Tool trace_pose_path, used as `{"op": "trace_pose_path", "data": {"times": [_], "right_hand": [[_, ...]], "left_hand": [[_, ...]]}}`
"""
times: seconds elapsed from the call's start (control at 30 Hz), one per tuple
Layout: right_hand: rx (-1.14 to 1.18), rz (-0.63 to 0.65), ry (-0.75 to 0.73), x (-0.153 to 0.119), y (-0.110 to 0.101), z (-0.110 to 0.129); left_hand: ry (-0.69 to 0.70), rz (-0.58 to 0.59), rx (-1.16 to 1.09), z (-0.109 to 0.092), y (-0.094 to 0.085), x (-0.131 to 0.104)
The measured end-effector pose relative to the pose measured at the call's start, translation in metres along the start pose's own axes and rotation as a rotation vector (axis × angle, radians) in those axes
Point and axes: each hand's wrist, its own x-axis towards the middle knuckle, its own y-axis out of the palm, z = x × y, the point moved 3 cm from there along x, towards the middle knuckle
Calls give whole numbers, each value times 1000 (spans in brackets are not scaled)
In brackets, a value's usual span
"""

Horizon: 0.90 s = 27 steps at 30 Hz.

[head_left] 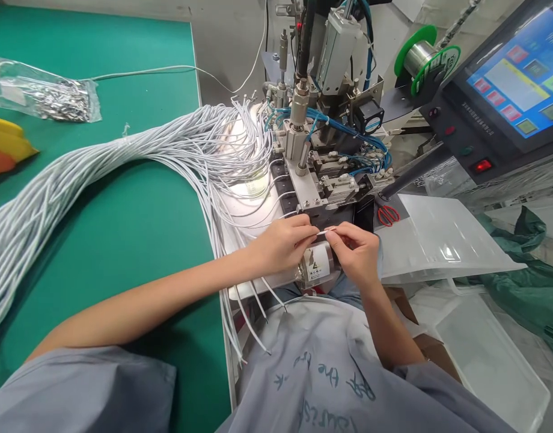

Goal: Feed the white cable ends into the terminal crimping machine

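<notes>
I see the left hand and right hand with fingers pinched on one white cable, just in front of the machine. I'd judge light, close, aligned pinches best for keeping its end straight.

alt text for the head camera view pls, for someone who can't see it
Two bare hands, left and right, pinch the end of a white cable in front of a benchtop machine; a thick bundle of similar cables stretches across a green table at left.
</notes>
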Motion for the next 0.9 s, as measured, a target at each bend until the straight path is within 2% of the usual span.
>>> {"op": "trace_pose_path", "data": {"times": [0.13, 0.3, 0.37, 0.47, 0.57, 0.63, 0.77, 0.9], "right_hand": [[-45, 86, 16, 5, 0, -3], [73, -46, 2, 2, 10, -6], [114, -50, 19, 1, 11, -7], [91, 50, 58, 7, 7, -6], [9, 178, 93, 15, 0, -6], [2, 193, 72, 17, -1, -7], [72, 50, -17, 12, 7, -8], [143, -62, 22, 6, 15, -12]], "left_hand": [[52, 13, 95, 1, 3, -2], [35, -48, -125, 1, 4, -1], [29, -41, -158, 2, 4, 0], [34, -13, -62, 5, 3, -1], [97, 2, 116, 7, 5, -2], [116, -8, 146, 7, 6, -3], [18, -59, -39, 5, 9, -3], [-98, -77, -205, 5, 10, -2]]}}
